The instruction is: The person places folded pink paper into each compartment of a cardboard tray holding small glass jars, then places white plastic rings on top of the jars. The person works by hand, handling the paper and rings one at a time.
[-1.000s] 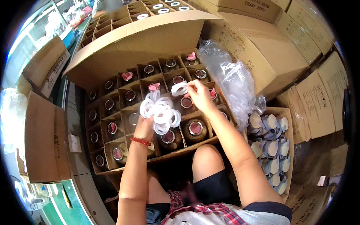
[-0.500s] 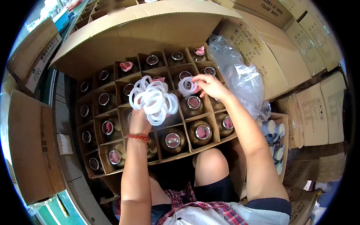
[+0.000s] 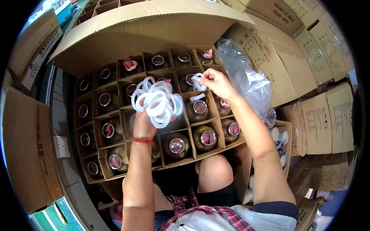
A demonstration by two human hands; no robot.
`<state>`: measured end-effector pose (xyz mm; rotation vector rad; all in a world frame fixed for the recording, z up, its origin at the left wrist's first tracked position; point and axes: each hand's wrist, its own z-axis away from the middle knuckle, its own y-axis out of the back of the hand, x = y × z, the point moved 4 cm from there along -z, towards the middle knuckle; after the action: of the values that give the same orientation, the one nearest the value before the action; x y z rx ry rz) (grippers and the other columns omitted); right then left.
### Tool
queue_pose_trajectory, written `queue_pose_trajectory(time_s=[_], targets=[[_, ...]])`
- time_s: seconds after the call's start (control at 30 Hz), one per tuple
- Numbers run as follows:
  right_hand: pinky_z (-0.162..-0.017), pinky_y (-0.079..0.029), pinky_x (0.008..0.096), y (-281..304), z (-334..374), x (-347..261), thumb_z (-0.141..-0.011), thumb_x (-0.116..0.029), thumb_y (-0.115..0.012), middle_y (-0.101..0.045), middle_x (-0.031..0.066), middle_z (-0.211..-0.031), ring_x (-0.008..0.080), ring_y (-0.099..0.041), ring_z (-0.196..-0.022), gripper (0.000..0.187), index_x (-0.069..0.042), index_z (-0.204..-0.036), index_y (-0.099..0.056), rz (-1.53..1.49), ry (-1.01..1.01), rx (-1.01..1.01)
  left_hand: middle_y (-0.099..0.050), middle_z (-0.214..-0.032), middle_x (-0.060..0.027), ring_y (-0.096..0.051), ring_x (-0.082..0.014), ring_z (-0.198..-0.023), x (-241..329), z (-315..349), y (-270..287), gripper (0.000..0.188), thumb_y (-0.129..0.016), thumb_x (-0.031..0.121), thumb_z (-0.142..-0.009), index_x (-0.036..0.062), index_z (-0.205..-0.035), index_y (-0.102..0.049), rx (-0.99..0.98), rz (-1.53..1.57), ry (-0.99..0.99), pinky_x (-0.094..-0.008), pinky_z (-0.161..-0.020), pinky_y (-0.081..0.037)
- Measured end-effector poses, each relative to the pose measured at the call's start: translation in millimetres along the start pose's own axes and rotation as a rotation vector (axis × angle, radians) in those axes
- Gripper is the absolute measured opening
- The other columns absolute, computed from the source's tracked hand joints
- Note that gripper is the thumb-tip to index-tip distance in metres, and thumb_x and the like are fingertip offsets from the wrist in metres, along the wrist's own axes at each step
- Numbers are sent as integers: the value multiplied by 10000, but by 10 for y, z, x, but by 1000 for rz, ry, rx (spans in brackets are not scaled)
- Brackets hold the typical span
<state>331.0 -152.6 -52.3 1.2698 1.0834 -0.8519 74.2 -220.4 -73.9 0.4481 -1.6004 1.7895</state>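
The left hand (image 3: pixel 143 122) is raised over the middle of a divided cardboard carton (image 3: pixel 127 42), its fingers curled shut around a thick bunch of white rings (image 3: pixel 157 101) that fans out above the fist. To the right, the right hand (image 3: pixel 216 82) pinches a single white ring (image 3: pixel 198 82) between thumb and fingertips, held just above a far cell of the carton. Another loose ring (image 3: pixel 197 97) lies just below it, seemingly resting on a divider edge. Brown flasks (image 3: pixel 177 145) with shiny silver mouths stand upright in the cells; a few far ones carry pink stoppers (image 3: pixel 130 64). A crumpled clear plastic bag (image 3: pixel 246 77) lies at the right, against stacked cartons.
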Motion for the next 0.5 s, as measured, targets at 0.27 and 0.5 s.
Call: queue_pose_trajectory(time_s=[0.27, 0.5], targets=[[-530, -414, 247, -86, 54, -151, -823, -196, -683, -564, -4, -680, 79, -511, -607, 192, -47, -795, -565, 188, 51, 114, -567, -1175, -98, -579, -215, -1056, 26, 54, -55, 448, -609, 190, -849, 34, -1245, -469, -40, 20, -14, -363, -893, -493], [-596, -456, 368, -354, 196, -98, -786, -190, -680, -636, 123, -772, 266, -602, -664, 241, -21, -766, -510, 872, 348, 74, -562, -1175, -94, -572, -212, -1061, 38, 59, -92, 451, -618, 171, -842, 53, -1249, -464, -2, 34, -43, -355, -894, -489]])
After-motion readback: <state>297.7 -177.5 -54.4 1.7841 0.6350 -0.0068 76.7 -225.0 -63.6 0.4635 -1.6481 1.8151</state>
